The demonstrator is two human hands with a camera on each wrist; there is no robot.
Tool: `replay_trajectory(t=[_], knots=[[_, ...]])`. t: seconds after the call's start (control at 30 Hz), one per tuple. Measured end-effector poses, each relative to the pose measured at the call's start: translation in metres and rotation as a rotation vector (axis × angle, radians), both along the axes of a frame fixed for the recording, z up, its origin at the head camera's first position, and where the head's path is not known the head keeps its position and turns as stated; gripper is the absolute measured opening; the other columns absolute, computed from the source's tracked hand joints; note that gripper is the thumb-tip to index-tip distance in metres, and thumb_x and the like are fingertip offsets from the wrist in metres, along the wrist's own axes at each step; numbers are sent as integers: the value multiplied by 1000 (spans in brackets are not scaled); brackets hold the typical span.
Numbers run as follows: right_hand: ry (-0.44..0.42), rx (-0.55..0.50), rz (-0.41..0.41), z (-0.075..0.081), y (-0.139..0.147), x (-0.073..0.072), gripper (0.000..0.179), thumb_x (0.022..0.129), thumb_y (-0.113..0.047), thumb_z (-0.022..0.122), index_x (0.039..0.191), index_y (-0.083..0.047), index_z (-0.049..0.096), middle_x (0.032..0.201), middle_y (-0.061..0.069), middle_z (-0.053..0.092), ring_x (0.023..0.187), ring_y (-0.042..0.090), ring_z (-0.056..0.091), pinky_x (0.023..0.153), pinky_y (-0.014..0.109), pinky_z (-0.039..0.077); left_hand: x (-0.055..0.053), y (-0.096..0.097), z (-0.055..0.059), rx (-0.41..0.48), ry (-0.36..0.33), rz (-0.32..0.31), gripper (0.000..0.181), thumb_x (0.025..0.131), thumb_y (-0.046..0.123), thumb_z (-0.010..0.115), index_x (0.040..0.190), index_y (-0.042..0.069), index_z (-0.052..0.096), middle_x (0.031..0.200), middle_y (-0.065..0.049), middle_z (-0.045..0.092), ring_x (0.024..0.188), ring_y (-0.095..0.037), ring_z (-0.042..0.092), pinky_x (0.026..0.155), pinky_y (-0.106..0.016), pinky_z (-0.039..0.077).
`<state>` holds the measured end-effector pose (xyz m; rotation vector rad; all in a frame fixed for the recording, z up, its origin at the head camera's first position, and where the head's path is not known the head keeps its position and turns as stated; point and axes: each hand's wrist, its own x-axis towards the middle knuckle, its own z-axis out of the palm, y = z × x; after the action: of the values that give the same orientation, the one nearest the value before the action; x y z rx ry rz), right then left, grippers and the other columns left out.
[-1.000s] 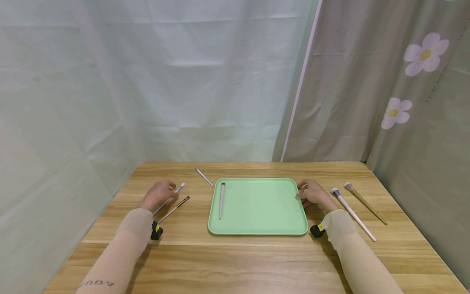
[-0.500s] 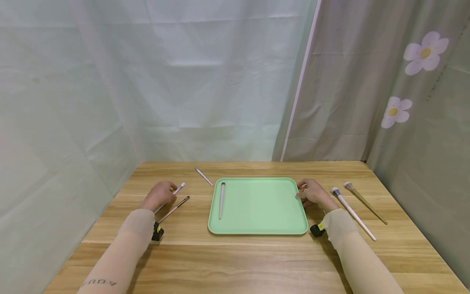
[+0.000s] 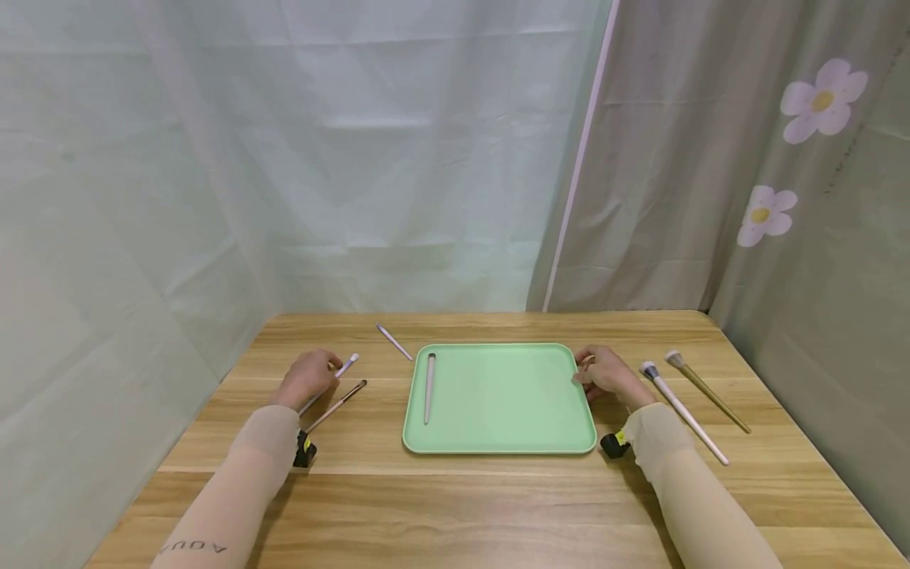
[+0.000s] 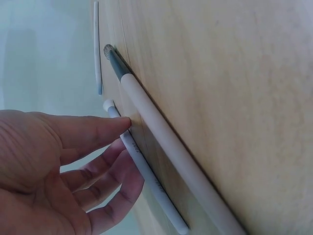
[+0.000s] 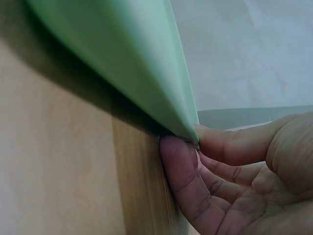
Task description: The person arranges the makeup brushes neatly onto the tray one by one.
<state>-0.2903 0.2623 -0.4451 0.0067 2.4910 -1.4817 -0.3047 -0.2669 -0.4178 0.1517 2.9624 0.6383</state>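
My left hand (image 3: 307,378) pinches a slim lilac makeup brush (image 4: 151,176) with a small white tip; its thumb lies on the near side, the fingers behind. Beside it on the table is a pinkish brush (image 4: 161,127) with a dark ferrule, apart from the fingers. At the right end of a mint green tray (image 3: 512,403), my right hand (image 3: 607,373) grips the rim, thumb against the edge and a finger under it, as the right wrist view shows. A pale brush (image 3: 429,391) with dark bristles lies along the tray's left side.
Behind the tray's left corner lies a thin lilac brush (image 3: 394,342). To the right of my right hand are a white-handled brush (image 3: 686,417) and a gold-handled brush (image 3: 711,395). Pale curtains (image 3: 426,158) hang behind the wooden table (image 3: 455,506).
My left hand has shifted slightly right and its fingers have closed on the lilac brush. The right hand and the tray have stayed in place.
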Motion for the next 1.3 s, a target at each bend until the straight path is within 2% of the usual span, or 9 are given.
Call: replay_trajectory(t=[0.53,0.73,0.93,1.2,1.3], knots=[[-8,-4,1,0,0,-1,41,98,3,65,133,13,47,97,19,57,74,25,62,61,38,62,1,-1,-3,8,27,27,32,92,-5,62,123,-8,68,109,-25,69,93,-35,63,79,-50,56],[0,-2,-1,-1,1,-1,40,97,4,65,132,13,47,96,18,56,73,24,61,59,37,61,-1,-2,-7,-1,49,25,30,92,-5,64,121,-7,69,108,-25,69,94,-36,64,79,-51,56],[2,-11,-2,-1,0,-2,39,97,5,65,132,13,48,98,19,56,73,24,62,60,38,62,0,-2,-6,9,44,31,31,91,-5,63,121,-8,69,109,-25,69,94,-36,64,78,-50,56],[0,0,-3,-1,0,-2,39,97,4,65,132,13,48,98,19,56,74,25,61,61,38,62,0,-5,-3,85,23,39,39,88,-6,58,126,-10,66,105,-23,70,89,-34,64,73,-46,57],[2,4,-6,-1,0,-1,39,97,4,65,132,13,48,99,19,56,74,24,61,61,38,62,-1,-6,0,111,23,33,38,91,-4,57,128,-10,65,108,-24,69,91,-34,64,75,-46,57]])
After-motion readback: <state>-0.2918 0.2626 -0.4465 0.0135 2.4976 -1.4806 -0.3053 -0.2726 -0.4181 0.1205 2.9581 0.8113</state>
